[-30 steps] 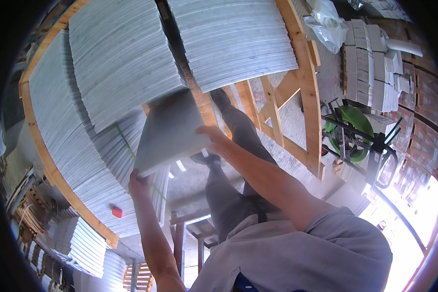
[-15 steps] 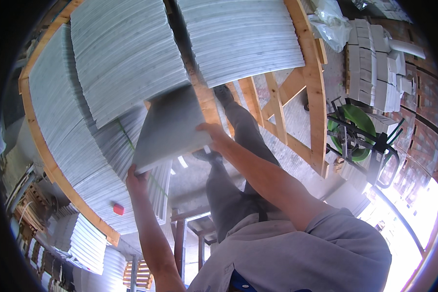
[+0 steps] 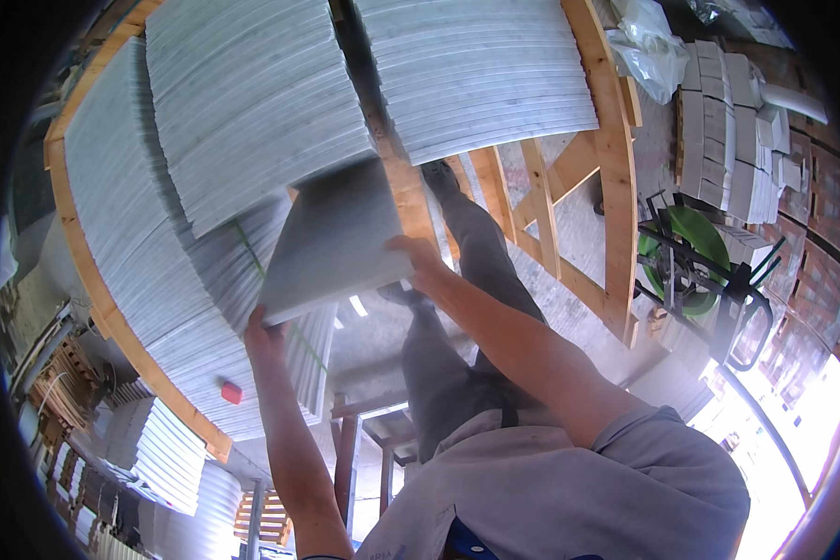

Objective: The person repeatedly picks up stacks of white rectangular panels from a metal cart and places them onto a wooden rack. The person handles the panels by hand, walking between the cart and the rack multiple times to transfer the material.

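Note:
A square grey stone tile (image 3: 336,243) is held between my two hands, tilted, beside the rows of tiles. My left hand (image 3: 265,331) grips its near left corner. On the right edge, my right hand (image 3: 418,261) is closed with the thumb over the top. Beyond the tile stands a long row of pale tiles on edge (image 3: 252,103), and another row (image 3: 481,75) lies to its right. Further tiles (image 3: 131,205) line the left side. A green strap (image 3: 249,247) crosses the tiles just left of the held one.
A wooden crate frame (image 3: 616,177) borders the rows. A small red object (image 3: 231,393) rests on the left tiles. At right are a green-wheeled cart (image 3: 686,257), stacked white boxes (image 3: 719,131) and clear plastic wrap (image 3: 646,51). A metal stand (image 3: 347,457) is near my legs.
The view has shifted slightly, so the surroundings sit a little further right. The tile stays in both hands, with its angle almost unchanged.

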`<state>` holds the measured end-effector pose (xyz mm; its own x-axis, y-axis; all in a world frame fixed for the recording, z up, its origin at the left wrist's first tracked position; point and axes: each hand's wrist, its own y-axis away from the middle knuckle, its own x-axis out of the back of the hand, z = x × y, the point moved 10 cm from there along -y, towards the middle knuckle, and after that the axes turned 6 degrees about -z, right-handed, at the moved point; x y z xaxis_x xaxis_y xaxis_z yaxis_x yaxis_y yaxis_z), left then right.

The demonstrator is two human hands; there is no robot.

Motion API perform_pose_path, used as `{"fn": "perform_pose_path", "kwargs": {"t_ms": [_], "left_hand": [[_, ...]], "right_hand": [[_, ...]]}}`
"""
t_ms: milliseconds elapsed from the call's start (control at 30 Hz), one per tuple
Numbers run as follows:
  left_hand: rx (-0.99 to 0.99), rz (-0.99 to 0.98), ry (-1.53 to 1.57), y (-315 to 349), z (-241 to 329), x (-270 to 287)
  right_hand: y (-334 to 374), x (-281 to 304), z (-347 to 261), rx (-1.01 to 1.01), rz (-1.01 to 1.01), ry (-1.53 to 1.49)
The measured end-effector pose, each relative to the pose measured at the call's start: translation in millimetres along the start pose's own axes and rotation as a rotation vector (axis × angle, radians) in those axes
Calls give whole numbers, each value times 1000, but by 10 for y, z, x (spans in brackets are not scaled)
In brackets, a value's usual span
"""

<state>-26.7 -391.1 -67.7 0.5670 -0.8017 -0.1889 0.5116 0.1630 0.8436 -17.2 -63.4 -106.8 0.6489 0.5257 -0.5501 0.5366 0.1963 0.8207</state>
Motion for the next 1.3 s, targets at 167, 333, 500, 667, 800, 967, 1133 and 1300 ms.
{"fn": "perform_pose_path", "kwargs": {"t_ms": [167,333,500,667,800,967,1133,1300], "left_hand": [[-9,-40,27,-15,-48,21],[-3,-6,-25,-3,-60,9],[-5,-9,-1,-1,-58,12],[-41,29,46,52,25,-116],[-108,-97,107,92,311,-535],[-135,-171,235,-15,584,-1021],[-241,-191,-25,-362,800,-1421],[-263,-187,-193,-405,754,-1415]], "right_hand": [[-48,102,48,-47,40,61],[-20,88,-24,-10,2,34],[-25,77,-18,-6,29,31],[-14,-78,-101,33,-23,30],[-25,-220,-325,45,14,16],[-56,-253,-404,-87,-97,29],[278,296,-207,-134,14,216],[709,642,-140,-176,91,264]]}}
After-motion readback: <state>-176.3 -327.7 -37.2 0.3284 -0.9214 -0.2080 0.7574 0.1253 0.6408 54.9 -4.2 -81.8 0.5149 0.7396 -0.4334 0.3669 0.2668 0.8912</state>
